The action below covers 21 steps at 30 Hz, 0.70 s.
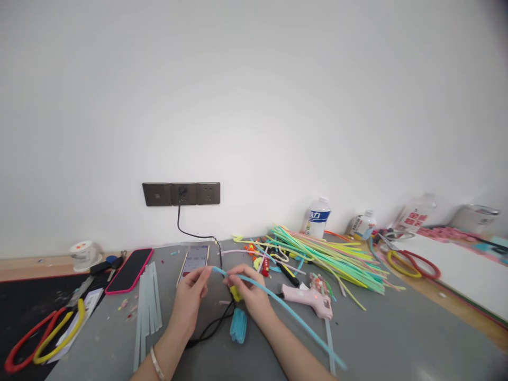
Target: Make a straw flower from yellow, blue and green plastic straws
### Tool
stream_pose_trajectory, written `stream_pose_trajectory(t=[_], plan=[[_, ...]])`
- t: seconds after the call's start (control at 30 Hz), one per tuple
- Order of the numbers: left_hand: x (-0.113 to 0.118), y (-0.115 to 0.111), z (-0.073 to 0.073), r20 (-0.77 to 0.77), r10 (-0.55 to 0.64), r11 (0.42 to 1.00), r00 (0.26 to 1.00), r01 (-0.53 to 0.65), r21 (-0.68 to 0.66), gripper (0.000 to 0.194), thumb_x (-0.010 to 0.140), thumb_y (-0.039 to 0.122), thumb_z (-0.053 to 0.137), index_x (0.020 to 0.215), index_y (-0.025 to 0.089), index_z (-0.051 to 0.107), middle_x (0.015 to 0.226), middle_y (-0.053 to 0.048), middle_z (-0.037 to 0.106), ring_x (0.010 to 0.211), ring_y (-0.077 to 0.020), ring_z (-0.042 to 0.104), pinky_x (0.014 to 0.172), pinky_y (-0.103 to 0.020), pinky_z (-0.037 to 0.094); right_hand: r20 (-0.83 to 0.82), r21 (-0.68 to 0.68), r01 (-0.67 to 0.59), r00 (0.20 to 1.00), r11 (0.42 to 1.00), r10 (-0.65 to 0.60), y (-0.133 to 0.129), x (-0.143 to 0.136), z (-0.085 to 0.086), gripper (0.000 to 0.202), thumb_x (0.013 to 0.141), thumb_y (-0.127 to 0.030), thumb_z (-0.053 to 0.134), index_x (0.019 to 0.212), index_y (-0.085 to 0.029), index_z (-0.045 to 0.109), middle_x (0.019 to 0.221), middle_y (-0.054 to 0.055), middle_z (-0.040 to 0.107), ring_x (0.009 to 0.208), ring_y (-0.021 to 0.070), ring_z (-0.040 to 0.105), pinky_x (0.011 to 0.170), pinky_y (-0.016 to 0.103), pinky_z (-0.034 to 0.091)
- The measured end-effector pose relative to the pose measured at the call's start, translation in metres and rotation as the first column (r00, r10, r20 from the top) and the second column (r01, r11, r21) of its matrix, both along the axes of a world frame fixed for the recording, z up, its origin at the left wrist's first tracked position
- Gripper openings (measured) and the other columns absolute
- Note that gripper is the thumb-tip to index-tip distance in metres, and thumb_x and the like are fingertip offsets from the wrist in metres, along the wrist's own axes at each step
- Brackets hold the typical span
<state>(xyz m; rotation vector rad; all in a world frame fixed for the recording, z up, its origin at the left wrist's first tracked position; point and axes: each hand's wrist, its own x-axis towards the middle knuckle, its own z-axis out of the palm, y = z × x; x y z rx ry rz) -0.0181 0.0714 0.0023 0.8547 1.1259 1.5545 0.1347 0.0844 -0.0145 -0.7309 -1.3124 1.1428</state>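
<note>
A long light-blue pipe cleaner (296, 314) is pinched between the fingers of both hands. My left hand (190, 297) grips it close to its left end. My right hand (250, 291) pinches it a little further along, and the rest arcs down to the lower right. Below my right hand lies a bundle of short blue pipe cleaner pieces (238, 326), with something yellow (235, 293) just above it, partly hidden by the fingers. A phone showing a timer (196, 257) lies behind my left hand.
A pink glue gun (307, 299) and a pile of colored pipe cleaners (329, 259) lie to the right. Glue sticks (147, 304), a pink-cased phone (130, 271) and red-and-yellow scissors (45, 338) lie left. A black cord (210, 330) runs beneath my hands. Bottles (317, 218) line the wall.
</note>
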Motion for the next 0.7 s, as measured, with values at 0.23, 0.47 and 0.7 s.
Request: stream_pose_trajectory(t=[0.23, 0.47, 0.7], plan=[[-0.0026, 0.0017, 0.0023, -0.161, -0.163, 0.986, 0.974, 0.156, -0.053, 0.054, 0.053, 0.061, 0.079, 0.072, 0.011, 0.073, 0.048, 0.009, 0.035, 0.044, -0.0057, 0.026, 0.043, -0.02, 0.019, -0.097, 0.006, 0.057, 0.994, 0.998, -0.056, 0.0107, 0.0077, 0.0061, 0.034, 0.074, -0.053, 0.071, 0.073, -0.019, 0.064, 0.063, 0.001, 0.062, 0.058, 0.016, 0.058, 0.058, 0.028, 0.049], [0.0003, 0.0005, 0.0033, -0.159, -0.213, 0.976, 0.964, 0.205, -0.067, 0.052, 0.053, 0.062, 0.079, 0.068, 0.013, 0.066, 0.044, 0.012, 0.029, 0.043, -0.0047, 0.02, 0.043, -0.019, 0.016, -0.086, -0.025, -0.057, 0.995, 0.998, 0.055, 0.0078, 0.0055, 0.0052, 0.035, 0.075, -0.054, 0.07, 0.074, -0.02, 0.061, 0.059, -0.002, 0.057, 0.053, 0.0131, 0.054, 0.053, 0.025, 0.046], [-0.0036, -0.0004, -0.002, -0.065, -0.147, 0.989, 0.987, 0.146, -0.024, 0.045, 0.058, 0.055, 0.08, 0.067, 0.015, 0.062, 0.05, 0.01, 0.035, 0.046, -0.0052, 0.023, 0.044, -0.018, 0.019, -0.041, -0.022, -0.119, 0.992, 0.993, 0.118, 0.0025, 0.0006, 0.0015, 0.028, 0.073, -0.044, 0.075, 0.072, -0.018, 0.063, 0.062, 0.001, 0.066, 0.058, 0.0145, 0.062, 0.057, 0.025, 0.05]])
